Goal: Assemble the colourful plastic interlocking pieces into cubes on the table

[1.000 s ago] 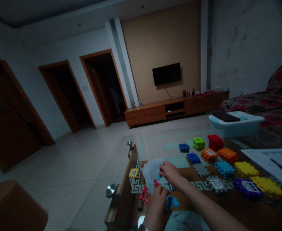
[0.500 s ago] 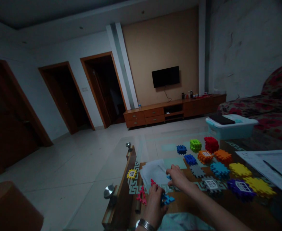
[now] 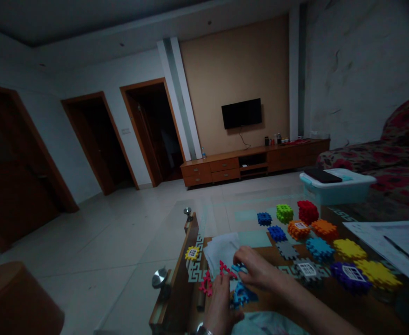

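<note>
On the glass table, my left hand (image 3: 220, 302) is closed around the side of a blue interlocking block piece (image 3: 242, 295), its thumb low and its fingers over the near edge. My right hand (image 3: 256, 267) pinches a small light blue interlocking piece (image 3: 238, 268) just above and beyond it. A pinkish-red interlocking piece (image 3: 206, 284) lies left of my left hand. Another red piece (image 3: 225, 267) shows past my left fingertips, partly covered. My fingers hide parts of both blue pieces.
Several stacks of toothed blocks stand to the right, among them a red stack (image 3: 308, 211), a purple stack (image 3: 351, 275) and a yellow stack (image 3: 350, 249). White paper (image 3: 221, 246) lies ahead. A yellow block (image 3: 192, 253) sits at the left edge. A lidded bin (image 3: 337, 188) stands behind.
My right hand has moved left and toward me, bringing the light blue piece close to my left hand. My left hand has stayed about the same place at the blue block piece.
</note>
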{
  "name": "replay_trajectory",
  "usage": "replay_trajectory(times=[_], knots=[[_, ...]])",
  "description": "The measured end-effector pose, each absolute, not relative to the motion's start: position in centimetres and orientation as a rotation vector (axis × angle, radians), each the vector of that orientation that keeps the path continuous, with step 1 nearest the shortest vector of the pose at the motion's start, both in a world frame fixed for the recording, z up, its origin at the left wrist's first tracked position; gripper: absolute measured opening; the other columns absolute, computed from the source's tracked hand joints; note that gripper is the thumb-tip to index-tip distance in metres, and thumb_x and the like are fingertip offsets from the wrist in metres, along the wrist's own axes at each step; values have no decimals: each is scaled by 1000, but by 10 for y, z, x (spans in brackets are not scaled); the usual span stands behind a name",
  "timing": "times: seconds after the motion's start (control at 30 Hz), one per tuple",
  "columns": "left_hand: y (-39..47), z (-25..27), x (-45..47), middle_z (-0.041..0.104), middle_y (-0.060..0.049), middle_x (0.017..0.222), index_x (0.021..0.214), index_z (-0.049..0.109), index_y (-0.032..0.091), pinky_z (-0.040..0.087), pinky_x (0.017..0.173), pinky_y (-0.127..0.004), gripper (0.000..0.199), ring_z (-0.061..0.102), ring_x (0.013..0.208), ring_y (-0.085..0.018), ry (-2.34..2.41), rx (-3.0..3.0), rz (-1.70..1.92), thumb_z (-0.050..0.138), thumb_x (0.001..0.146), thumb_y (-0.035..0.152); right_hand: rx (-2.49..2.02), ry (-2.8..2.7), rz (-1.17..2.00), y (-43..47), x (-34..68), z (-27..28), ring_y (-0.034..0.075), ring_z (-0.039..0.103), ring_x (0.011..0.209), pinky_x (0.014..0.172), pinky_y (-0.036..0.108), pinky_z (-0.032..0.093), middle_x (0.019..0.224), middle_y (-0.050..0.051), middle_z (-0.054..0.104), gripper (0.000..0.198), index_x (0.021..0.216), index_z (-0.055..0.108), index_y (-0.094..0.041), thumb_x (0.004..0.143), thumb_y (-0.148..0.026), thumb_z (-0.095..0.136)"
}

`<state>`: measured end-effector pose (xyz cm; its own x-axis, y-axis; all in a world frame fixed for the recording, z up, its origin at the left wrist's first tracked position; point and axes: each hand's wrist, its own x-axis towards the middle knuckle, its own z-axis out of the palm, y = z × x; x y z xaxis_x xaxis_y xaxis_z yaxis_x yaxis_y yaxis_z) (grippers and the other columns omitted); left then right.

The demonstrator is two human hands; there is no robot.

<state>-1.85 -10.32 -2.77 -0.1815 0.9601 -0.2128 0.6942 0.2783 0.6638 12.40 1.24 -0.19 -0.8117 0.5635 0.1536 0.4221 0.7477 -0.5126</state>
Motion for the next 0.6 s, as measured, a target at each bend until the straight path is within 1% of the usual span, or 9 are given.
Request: replay_trajectory(times=[0.07,0.1,0.2,0.27,0.33,0.4,0.43,0.53,0.6], knots=[[-104,-36,-26,40,-17,148,141,39,12,26,116,-33,93,35,139,-28,1979,1485,564,72,53,7,-628,-2687,701,-2,122,4,23,54,104,89,31,42,109,9,62,29,100,65,-18,72,-10,61],[-104,-38,-28,43,-18,145,139,41,10,26,116,-34,91,37,138,-28,1989,1492,556,73,53,8,-595,-2729,720,-8,121,6,23,54,104,89,30,42,109,9,62,30,100,66,-18,72,-9,62],[-105,-41,-28,52,-15,135,131,50,12,33,110,-34,80,46,129,-28,2012,1503,546,73,55,10,-597,-2797,821,-16,122,11,23,55,107,92,29,42,112,9,61,31,104,67,-19,73,-11,67],[-105,-39,-24,53,-13,135,132,49,15,34,108,-32,80,46,128,-27,2033,1495,559,72,56,9,-686,-2784,868,-12,126,12,23,55,111,94,30,42,116,8,61,37,109,67,-21,73,-18,75],[-105,-36,-19,53,-13,135,134,47,15,35,107,-32,78,46,129,-26,2073,1493,557,70,59,9,-844,-2810,850,-7,131,10,26,56,113,94,32,43,119,9,62,48,113,67,-21,68,-25,82],[-103,-33,-14,55,-13,133,126,53,16,38,102,-33,68,50,124,-27,2120,1504,497,69,61,10,-1000,-2884,790,-3,134,9,30,58,113,92,34,45,119,11,64,56,114,68,-20,62,-25,86],[-102,-31,-12,56,-12,131,121,56,17,40,100,-33,61,52,121,-27,2136,1511,455,69,62,11,-1063,-2916,756,-3,134,9,31,60,112,91,35,46,118,12,66,56,113,69,-18,60,-22,86],[-102,-26,-8,58,-10,128,109,60,20,43,94,-33,44,56,115,-26,2150,1523,383,65,66,14,-1145,-2942,691,-8,132,14,34,66,106,87,35,49,110,14,72,40,102,75,-15,63,-12,81],[-105,-23,-7,60,-8,126,107,60,22,43,94,-32,40,57,113,-24,2154,1521,400,61,68,12,-1148,-2934,681,-12,129,18,34,69,101,85,35,51,103,14,76,28,95,77,-15,67,-10,77]])
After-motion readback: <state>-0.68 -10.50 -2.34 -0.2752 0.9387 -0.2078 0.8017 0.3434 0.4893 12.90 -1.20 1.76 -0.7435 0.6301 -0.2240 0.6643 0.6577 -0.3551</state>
